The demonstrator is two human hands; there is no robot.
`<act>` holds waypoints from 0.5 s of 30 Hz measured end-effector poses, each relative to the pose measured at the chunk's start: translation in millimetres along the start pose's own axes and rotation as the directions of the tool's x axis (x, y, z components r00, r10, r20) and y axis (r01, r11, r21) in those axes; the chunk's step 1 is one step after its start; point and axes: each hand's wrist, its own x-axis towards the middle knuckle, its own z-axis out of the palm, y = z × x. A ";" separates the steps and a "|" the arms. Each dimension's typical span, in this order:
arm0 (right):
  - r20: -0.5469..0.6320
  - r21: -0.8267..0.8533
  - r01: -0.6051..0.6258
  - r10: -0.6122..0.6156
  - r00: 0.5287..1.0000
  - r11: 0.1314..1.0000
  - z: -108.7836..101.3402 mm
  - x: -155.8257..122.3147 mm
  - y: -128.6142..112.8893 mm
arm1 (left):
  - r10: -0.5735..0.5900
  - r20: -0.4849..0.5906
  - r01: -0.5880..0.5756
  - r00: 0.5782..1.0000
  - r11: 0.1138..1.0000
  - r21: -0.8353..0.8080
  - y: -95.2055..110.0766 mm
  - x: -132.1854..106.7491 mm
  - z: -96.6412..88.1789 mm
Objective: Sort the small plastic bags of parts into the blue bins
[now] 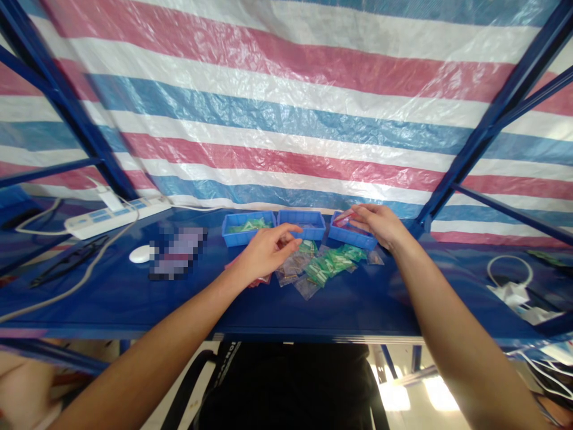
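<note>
Over the right blue bin (358, 240), my right hand (382, 226) pinches a small red plastic bag (344, 217) at the bin's left side. My left hand (271, 246) hovers in front of the middle bin (301, 217), its fingers loosely curled with a gap between thumb and forefinger; nothing shows in it. Small green bags (333, 263) with pale pieces inside lie piled between my hands. Clear bags (290, 267) with brownish contents spread beside them. Some red bags (259, 280) are partly hidden under my left wrist. Green bags (248, 226) sit in the left bin (237, 237).
Left on the blue table (179, 307) are a white power strip (119, 217), a cable, a round white object (142, 254) and a blurred-out flat object (179, 254). A white cable loop (510, 258) lies at right. Striped sheeting and blue metal posts stand behind.
</note>
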 end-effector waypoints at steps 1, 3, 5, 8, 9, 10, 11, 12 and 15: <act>-0.003 0.007 -0.015 0.015 1.000 1.000 -0.1 0.3 0.0 | 0.000 0.000 0.000 1.000 1.000 0.003 -0.1 0.0 0.1; -0.023 0.013 -0.040 0.040 0.999 0.999 -0.5 0.6 0.2 | -0.001 0.000 0.001 1.000 1.000 0.010 -0.4 0.1 0.4; -0.036 0.018 -0.054 0.055 0.998 0.998 -0.7 0.2 0.5 | -0.003 0.004 0.003 1.000 1.000 0.015 -0.7 0.0 0.6; 0.008 -0.031 -0.056 0.056 0.998 0.998 -1.4 -1.4 0.8 | -0.004 0.010 0.003 1.000 1.000 0.020 -1.2 -0.1 0.9; 0.026 -0.087 -0.049 0.052 0.998 0.995 -2.2 -1.9 0.6 | -0.004 0.012 0.004 1.000 1.000 0.020 -1.4 -0.1 1.0; 0.031 -0.168 -0.036 0.042 0.999 0.985 -3.3 -2.3 0.3 | -0.006 0.014 0.006 1.000 1.000 0.022 -1.6 -0.1 1.0; 0.023 -0.269 -0.019 0.026 0.999 0.963 -4.9 -2.5 -0.2 | -0.008 0.017 0.008 1.000 1.000 0.023 -1.9 0.0 1.1; 0.004 -0.383 0.000 0.001 1.000 0.924 -6.6 -2.5 -1.0 | -0.011 0.020 0.011 1.000 1.000 0.026 -2.2 0.0 1.2; -0.063 -0.673 0.019 -0.083 0.995 0.740 -11.8 -2.4 -4.3 | -0.022 0.024 0.021 0.999 0.999 0.038 -3.3 0.1 1.4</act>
